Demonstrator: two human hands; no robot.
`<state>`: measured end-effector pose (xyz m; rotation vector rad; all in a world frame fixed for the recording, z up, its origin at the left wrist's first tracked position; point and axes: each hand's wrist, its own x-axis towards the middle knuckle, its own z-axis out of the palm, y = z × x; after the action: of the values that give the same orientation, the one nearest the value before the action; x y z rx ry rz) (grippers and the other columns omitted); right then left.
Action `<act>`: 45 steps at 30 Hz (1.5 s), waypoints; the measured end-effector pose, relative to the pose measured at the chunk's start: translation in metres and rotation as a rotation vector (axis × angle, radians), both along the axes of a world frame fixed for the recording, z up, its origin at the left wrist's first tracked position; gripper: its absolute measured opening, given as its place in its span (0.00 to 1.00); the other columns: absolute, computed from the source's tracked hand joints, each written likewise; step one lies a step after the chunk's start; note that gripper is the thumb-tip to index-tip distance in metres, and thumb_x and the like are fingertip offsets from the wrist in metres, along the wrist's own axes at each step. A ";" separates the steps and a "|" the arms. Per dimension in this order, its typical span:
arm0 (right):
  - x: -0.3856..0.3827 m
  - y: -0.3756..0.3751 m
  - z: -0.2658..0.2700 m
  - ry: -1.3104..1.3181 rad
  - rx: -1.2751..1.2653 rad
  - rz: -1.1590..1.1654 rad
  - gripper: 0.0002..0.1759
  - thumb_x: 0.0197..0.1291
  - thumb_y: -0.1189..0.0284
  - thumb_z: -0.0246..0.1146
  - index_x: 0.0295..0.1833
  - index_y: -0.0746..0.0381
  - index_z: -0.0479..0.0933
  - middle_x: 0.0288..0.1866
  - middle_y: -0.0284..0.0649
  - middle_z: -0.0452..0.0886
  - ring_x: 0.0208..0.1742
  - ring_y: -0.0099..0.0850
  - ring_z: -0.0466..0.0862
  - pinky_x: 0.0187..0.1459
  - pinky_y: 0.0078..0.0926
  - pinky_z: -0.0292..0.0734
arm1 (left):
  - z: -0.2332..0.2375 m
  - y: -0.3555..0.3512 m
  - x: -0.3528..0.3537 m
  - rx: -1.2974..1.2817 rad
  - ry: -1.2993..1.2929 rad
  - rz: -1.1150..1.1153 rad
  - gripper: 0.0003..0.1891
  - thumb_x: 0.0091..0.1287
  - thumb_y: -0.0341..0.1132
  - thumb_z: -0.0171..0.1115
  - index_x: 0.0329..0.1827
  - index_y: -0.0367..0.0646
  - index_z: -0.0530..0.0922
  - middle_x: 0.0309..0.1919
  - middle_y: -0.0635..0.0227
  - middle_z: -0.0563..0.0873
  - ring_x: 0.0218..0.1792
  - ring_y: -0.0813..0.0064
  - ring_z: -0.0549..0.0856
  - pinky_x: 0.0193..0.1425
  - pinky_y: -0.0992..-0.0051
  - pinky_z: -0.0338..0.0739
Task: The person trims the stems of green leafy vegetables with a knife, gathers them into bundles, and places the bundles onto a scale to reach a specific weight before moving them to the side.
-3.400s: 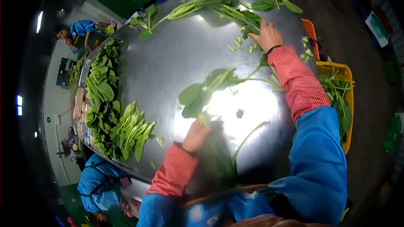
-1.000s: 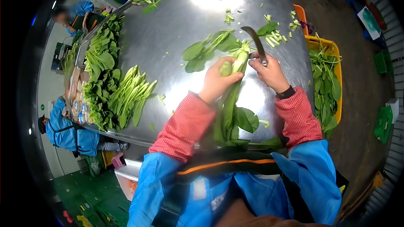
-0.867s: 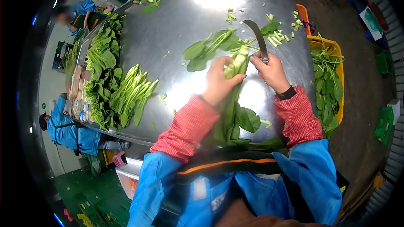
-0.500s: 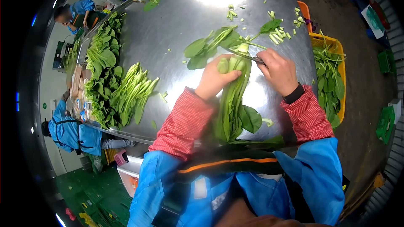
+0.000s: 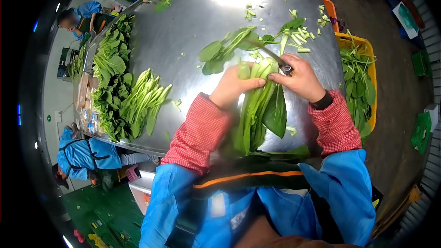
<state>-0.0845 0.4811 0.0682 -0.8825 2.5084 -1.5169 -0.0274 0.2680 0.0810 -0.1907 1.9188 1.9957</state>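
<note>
Head camera catches a worker's left hand (image 5: 232,86) with fingers closed around a bunch of greens (image 5: 252,115) at the near side of a metal table (image 5: 156,36). The right hand (image 5: 301,78) has its fingers curled round the handle of a knife (image 5: 276,56), its thumb against the stems. The blade, laid across the base a moment ago, has swung clear — and the stems there now fan apart, suggesting the cut has loosened the stalks. Chopped pieces (image 5: 299,36) lie beyond the knife; leafy greens (image 5: 110,69) line the table's left — a yellow crate (image 5: 373,94) stands at right.
</note>
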 end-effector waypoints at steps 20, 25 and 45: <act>-0.016 -0.003 0.002 -0.417 -0.201 0.006 0.15 0.58 0.65 0.70 0.41 0.66 0.83 0.31 0.31 0.82 0.32 0.18 0.78 0.37 0.19 0.75 | -0.006 -0.008 -0.014 -0.769 0.423 0.161 0.15 0.57 0.42 0.73 0.40 0.41 0.84 0.29 0.60 0.87 0.30 0.68 0.86 0.37 0.69 0.79; -0.024 0.001 0.014 -0.361 -0.125 0.034 0.18 0.58 0.62 0.70 0.42 0.68 0.83 0.28 0.31 0.81 0.30 0.19 0.77 0.34 0.20 0.73 | 0.002 -0.004 -0.015 -0.254 0.368 0.124 0.21 0.58 0.33 0.74 0.54 0.40 0.80 0.39 0.71 0.86 0.39 0.82 0.82 0.46 0.79 0.78; -0.017 0.013 0.026 -0.641 0.054 0.022 0.21 0.57 0.56 0.70 0.35 0.66 0.79 0.21 0.29 0.76 0.16 0.18 0.70 0.20 0.18 0.66 | -0.029 -0.009 -0.030 -0.970 0.775 0.214 0.35 0.49 0.36 0.78 0.62 0.40 0.75 0.62 0.43 0.71 0.59 0.44 0.77 0.60 0.58 0.76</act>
<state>-0.1015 0.4939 0.0941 -0.3302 2.0461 -1.4222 -0.0573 0.2592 0.0517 0.1849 3.3630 1.1063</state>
